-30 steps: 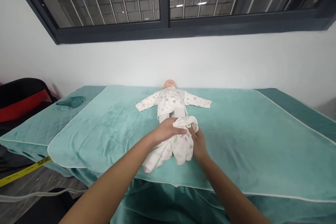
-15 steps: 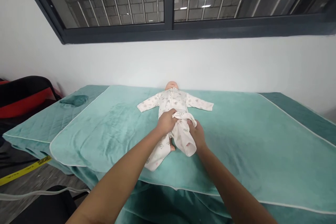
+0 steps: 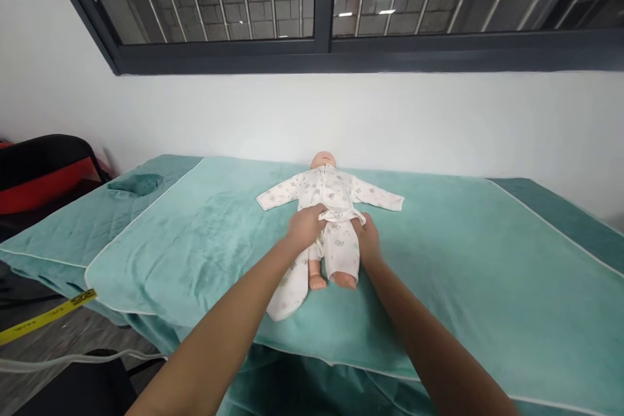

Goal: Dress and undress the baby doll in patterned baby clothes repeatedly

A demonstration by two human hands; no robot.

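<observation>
A baby doll (image 3: 324,159) lies on its back in a white patterned long-sleeved top (image 3: 314,188), its arms spread. Both my hands grip the waistband of small white patterned pants (image 3: 342,248) at the doll's hips. My left hand (image 3: 306,226) is closed on the left side of the waistband, my right hand (image 3: 367,238) on the right side. The doll's right-hand foot (image 3: 344,280) pokes out of one pant leg. Its other foot (image 3: 316,281) is bare, outside the other pant leg (image 3: 288,291), which lies flat to the left under my left wrist.
The doll lies on a teal velvety cover (image 3: 453,260) over a bed against a white wall (image 3: 390,120). A face hole (image 3: 136,184) is at the bed's left end. Beyond stand a black and red seat (image 3: 49,175), a yellow strap (image 3: 46,317) and a barred window (image 3: 322,6).
My hands have pulled the waistband up against the doll's hips. The right pant leg has straightened and the foot now sticks out of it; more of the other bare leg shows.
</observation>
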